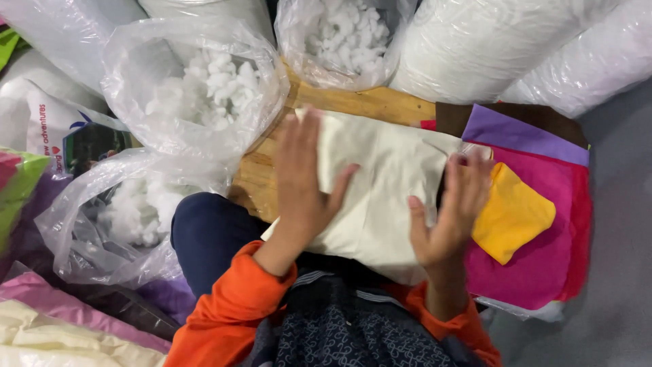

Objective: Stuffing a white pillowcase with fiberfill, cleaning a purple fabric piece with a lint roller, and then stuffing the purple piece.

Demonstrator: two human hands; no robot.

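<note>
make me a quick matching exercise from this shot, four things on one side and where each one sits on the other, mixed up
Things:
1. left hand
2. yellow cloth
3. purple sheet
4. white stuffing

Places:
A. inside a clear plastic bag
B. flat on the cream cloth
C. on the pink sheet, beside the right hand
D. at the far edge of the coloured stack, over the brown sheet

Pairs: 1-B, 2-C, 3-D, 4-A
</note>
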